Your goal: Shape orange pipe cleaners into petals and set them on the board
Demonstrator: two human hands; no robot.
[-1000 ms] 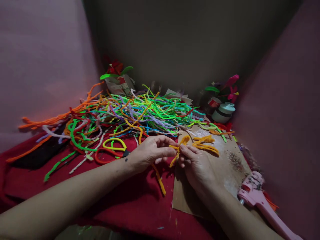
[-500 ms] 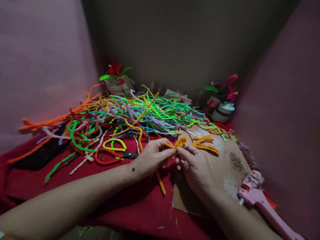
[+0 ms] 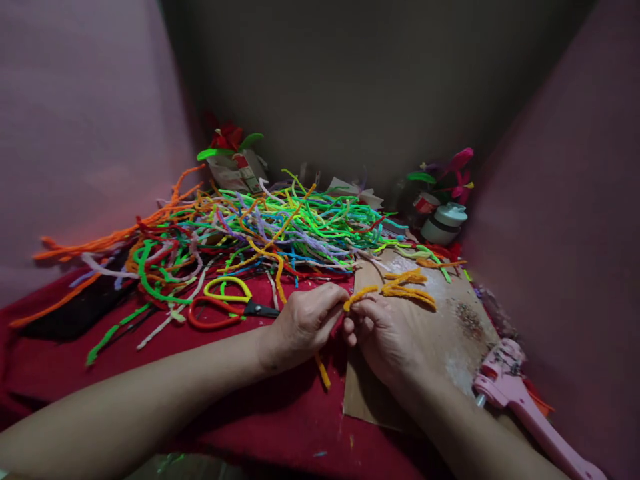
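My left hand (image 3: 305, 321) and my right hand (image 3: 383, 333) meet over the near edge of a brown cardboard sheet (image 3: 450, 333). Both pinch the same orange pipe cleaner (image 3: 357, 295). A short loop of it sticks up between my fingertips, and a loose tail (image 3: 323, 370) hangs below my left hand onto the red cloth (image 3: 240, 413). Bent orange pieces (image 3: 407, 288) lie on the cardboard just beyond my right hand.
A big heap of mixed-colour pipe cleaners (image 3: 250, 230) covers the back of the cloth. Scissors with red and yellow handles (image 3: 225, 303) lie left of my left hand. A pink glue gun (image 3: 520, 407) rests at the right. A white jar (image 3: 445, 223) and pipe-cleaner flowers (image 3: 457, 170) stand behind.
Both hands have drawn slightly nearer and lower, closing tighter together. The orange loop between the fingertips has been folded down and now shows shorter.
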